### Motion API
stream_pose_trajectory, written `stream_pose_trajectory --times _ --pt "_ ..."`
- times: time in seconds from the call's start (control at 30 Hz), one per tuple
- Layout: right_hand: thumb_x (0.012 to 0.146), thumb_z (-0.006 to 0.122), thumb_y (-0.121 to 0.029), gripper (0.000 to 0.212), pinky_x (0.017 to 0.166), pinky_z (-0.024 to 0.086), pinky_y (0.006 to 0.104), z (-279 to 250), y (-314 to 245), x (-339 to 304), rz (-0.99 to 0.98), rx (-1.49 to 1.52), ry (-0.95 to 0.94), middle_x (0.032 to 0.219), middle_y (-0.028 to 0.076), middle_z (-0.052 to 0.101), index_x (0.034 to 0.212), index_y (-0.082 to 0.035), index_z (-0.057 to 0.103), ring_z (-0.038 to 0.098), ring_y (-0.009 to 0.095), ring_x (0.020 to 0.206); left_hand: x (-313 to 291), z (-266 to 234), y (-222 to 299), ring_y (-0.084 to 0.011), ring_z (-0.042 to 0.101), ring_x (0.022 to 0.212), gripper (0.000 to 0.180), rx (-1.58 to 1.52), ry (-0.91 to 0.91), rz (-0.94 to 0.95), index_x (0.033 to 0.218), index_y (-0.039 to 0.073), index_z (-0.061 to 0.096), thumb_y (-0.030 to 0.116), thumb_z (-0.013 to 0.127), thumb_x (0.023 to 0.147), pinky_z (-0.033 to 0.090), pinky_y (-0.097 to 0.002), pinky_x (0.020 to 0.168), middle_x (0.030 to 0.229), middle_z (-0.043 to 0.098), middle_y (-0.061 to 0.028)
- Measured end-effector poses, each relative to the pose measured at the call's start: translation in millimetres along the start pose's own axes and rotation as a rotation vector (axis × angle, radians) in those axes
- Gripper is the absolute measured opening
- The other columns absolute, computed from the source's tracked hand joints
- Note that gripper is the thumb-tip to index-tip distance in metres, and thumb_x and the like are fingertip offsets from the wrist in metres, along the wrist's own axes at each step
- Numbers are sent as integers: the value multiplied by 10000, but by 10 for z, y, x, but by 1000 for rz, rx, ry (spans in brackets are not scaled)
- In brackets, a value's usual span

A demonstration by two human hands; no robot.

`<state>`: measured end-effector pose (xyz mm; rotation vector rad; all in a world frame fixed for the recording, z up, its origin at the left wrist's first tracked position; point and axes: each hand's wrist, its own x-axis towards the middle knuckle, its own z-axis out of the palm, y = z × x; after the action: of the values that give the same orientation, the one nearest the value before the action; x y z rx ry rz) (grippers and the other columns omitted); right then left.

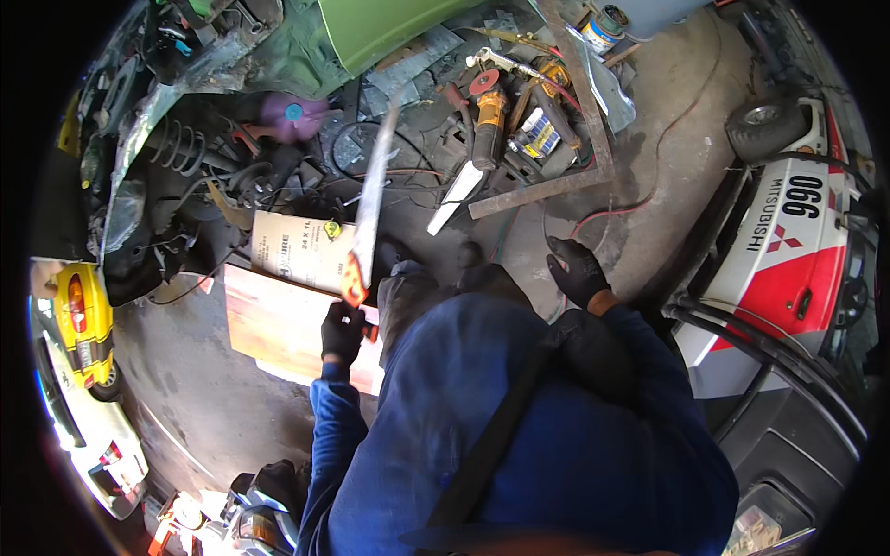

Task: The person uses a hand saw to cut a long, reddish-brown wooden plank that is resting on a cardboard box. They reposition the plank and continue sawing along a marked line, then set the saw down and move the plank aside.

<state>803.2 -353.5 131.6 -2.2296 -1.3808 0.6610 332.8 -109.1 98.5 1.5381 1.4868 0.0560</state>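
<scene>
My left hand [342, 334], in a black glove, is closed round the orange and black handle of a handsaw [373, 204]. Its long pale blade points up and away from me, over a cardboard box [297, 243] and the floor clutter. Below the hand lies a flat reddish, pale board [269, 315], touching the box's near side. My right hand [577, 271], also gloved in black, hangs out to the right with its fingers apart and nothing in it. The concrete floor is beneath it, with a red hose [640, 206] passing close by.
Ahead lie an angle grinder [489, 116], a rusty metal frame [538, 192], cables and scraps. A green car panel [389, 28] stands beyond them. A coil spring [181, 148] is at the left. A white and red vehicle [788, 250] stands at the right, a yellow car [83, 324] far left.
</scene>
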Motion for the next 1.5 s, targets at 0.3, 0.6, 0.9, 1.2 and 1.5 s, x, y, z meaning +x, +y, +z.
stream_pose_trajectory --times 0.3,0.6,0.9,1.2,1.5 --pt "996 693 -134 336 935 562 421 -436 154 19 147 325 328 1144 214 731 1289 28 662 729 345 1062 -198 -75 2272 -113 681 706 222 125 29 544 1057 18 632 135 790 953 541 -283 652 883 687 -39" --pt "1005 633 -60 415 1057 530 392 -1135 -466 373 -102 430 429 1308 217 726 1407 44 629 704 280 1226 -721 -175 2820 -73 706 701 230 12 -39 608 1146 14 633 92 776 984 544 -237 618 922 670 -14" --pt "1123 568 -384 576 1045 539 362 -1741 -1398 740 -493 837 206 1313 162 728 1464 82 568 686 225 1234 -949 -251 2924 -107 652 668 290 -51 -247 493 1106 0 652 209 801 970 514 -283 615 897 710 -74" --pt "1118 609 -399 597 952 533 287 -1831 -1793 918 -533 856 93 1285 88 698 1467 83 566 622 102 1118 -1173 -279 3034 -36 559 547 253 -213 -417 335 1079 44 649 249 777 1003 424 -237 484 719 664 9" --pt "1113 620 -341 552 993 520 287 -1678 -1992 1120 -433 919 26 1274 91 709 1452 93 575 636 106 1127 -1101 -491 3030 -29 563 576 215 -230 -466 311 1069 44 660 229 748 1005 437 -234 507 756 680 12"
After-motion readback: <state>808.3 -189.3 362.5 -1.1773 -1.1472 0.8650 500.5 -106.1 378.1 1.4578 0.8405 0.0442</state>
